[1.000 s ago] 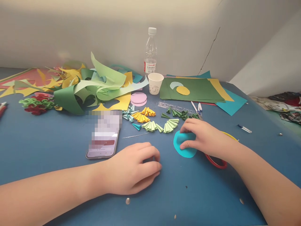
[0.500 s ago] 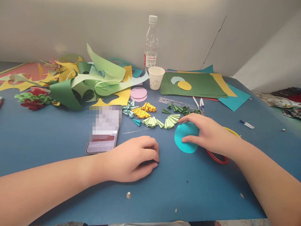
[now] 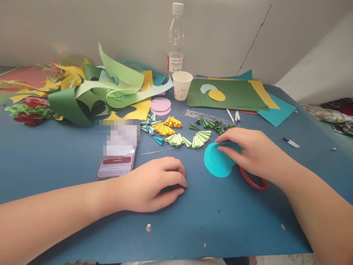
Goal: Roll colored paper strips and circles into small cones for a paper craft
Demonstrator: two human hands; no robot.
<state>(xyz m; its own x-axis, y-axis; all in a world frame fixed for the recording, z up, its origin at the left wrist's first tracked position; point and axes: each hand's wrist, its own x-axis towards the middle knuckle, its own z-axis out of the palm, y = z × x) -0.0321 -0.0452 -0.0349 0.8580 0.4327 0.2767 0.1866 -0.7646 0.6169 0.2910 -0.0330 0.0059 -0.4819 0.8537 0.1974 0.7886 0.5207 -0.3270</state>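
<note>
My right hand (image 3: 249, 152) rests on teal paper circles (image 3: 216, 162) on the blue table (image 3: 55, 154); its fingers press and fan them apart, so more than one disc edge shows. Red-handled scissors (image 3: 255, 181) lie partly under that wrist. My left hand (image 3: 154, 186) lies curled on the table, fingers closed with the tips tucked under; whatever may be inside is hidden. Rows of small paper cones, yellow (image 3: 165, 127), light green (image 3: 190, 140) and dark green (image 3: 212, 125), lie just beyond the circles. A thin needle (image 3: 158, 151) lies between the hands.
A phone (image 3: 117, 162) lies left of centre. Behind it sits a heap of cut green and yellow paper (image 3: 107, 92), pink circles (image 3: 160, 105), a paper cup (image 3: 182, 85), a water bottle (image 3: 175, 40), stacked coloured sheets (image 3: 234, 95), pens (image 3: 233, 116) and a ruler (image 3: 200, 115).
My right hand has slid the teal circles apart, so a second disc edge now shows. The view has tilted down slightly. My left hand has stayed put.
</note>
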